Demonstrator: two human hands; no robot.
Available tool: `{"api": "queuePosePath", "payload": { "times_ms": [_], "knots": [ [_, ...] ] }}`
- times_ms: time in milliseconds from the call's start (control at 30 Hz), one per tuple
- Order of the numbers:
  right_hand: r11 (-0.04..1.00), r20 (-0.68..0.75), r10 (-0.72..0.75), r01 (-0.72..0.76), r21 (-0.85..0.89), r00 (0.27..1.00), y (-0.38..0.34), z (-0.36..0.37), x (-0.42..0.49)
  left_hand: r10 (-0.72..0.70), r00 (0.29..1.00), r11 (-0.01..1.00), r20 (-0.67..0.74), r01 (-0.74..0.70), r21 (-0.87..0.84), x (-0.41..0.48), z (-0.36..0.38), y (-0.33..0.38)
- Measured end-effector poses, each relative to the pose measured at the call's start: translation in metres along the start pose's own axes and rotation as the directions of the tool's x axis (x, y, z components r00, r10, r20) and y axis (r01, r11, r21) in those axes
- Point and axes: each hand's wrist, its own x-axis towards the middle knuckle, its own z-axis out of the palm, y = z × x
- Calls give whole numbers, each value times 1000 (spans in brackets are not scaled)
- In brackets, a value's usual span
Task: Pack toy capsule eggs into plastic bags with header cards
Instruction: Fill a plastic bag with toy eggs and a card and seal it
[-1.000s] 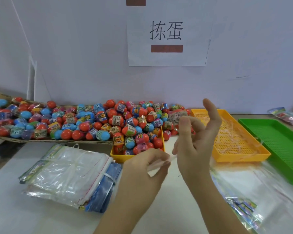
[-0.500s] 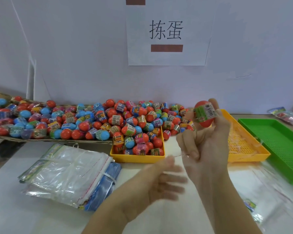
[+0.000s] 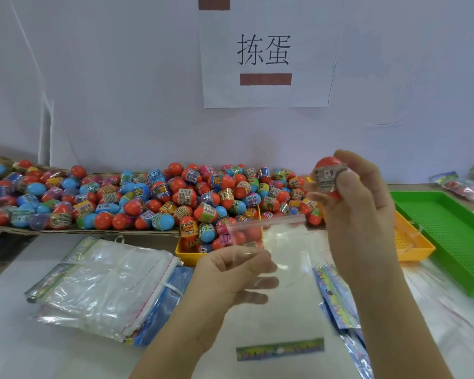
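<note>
A small yellow tray (image 3: 185, 254) at the middle of the white table (image 3: 17, 346) is heaped with red and blue capsule eggs (image 3: 203, 212), the pile running left across a flat cardboard sheet (image 3: 74, 231). To the right, a larger perforated yellow tray (image 3: 413, 243) and a green tray (image 3: 449, 231) lie side by side.

The right hand (image 3: 361, 209), raised in front of the larger tray, grips one red egg (image 3: 328, 166) with a label band between thumb and fingers. The left hand (image 3: 225, 274), lower and nearer the camera, has its fingers curled on a clear plastic bag (image 3: 285, 255) whose upper edge stretches toward the right hand. A printed header card (image 3: 279, 349) shows at its lower end. The egg sits above that edge, outside the bag.

The left fingers appear only as a blur through the film, and whether the right hand's lower fingers also hold the bag's edge cannot be told. Hand and forearm hide much of the larger yellow tray; the green tray is cut off at the frame's right side.

Around them: a banded stack of clear bags (image 3: 107, 285) left of the left hand, loose printed bags (image 3: 337, 296) — blurred — beside the right forearm, filled bags (image 3: 460, 184) at far right by the wall, and a paper sign (image 3: 263, 50) bearing two Chinese characters.
</note>
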Motion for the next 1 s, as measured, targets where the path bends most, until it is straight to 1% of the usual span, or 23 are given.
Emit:
{"api": "queuePosePath", "payload": {
  "times_ms": [67, 133, 200, 267, 300, 367, 467, 533, 667, 767, 867, 933, 1000],
  "knots": [
    [994, 134, 32, -18, -108, 990, -2, -5, 0, 55, 995, 996, -80, -50, 69, 0, -1, 2],
    [967, 261, 83, -14, -254, 962, 0, -7, -3, 98, 987, 990, -131, -83, 118, 0, -2, 3],
    [903, 331, 130, 27, -429, 935, 1, -5, -6, 128, 979, 985, -160, -106, 137, 0, -3, 4],
    [852, 352, 161, 51, -521, 922, 2, -4, -7, 144, 973, 983, -179, -120, 143, 0, -3, 5],
    [843, 360, 165, 58, -534, 918, 2, -3, -7, 148, 972, 982, -183, -122, 142, 0, -3, 6],
    [859, 366, 142, 69, -507, 920, 2, -1, -7, 150, 972, 983, -181, -126, 137, 0, -2, 6],
    [931, 323, 110, 16, -365, 940, 2, 0, -7, 151, 974, 982, -171, -128, 136, -1, -2, 7],
    [942, 348, 104, 20, -336, 932, 0, -1, -7, 154, 973, 982, -173, -132, 133, -1, -3, 8],
    [907, 464, 170, 46, -418, 870, -4, -2, -8, 171, 970, 977, -175, -144, 157, -2, -3, 8],
    [831, 446, 180, 108, -546, 877, -3, -1, -8, 174, 969, 973, -173, -142, 183, -2, -2, 7],
    [759, 411, 221, 109, -641, 884, -1, -1, -9, 175, 971, 968, -164, -139, 209, -1, -1, 6],
    [720, 420, 264, 112, -685, 868, -1, 1, -9, 180, 970, 963, -161, -141, 228, -1, 0, 5],
    [717, 446, 314, 98, -690, 838, -1, 2, -10, 195, 968, 956, -160, -151, 253, -1, 0, 5]
  ]
}}
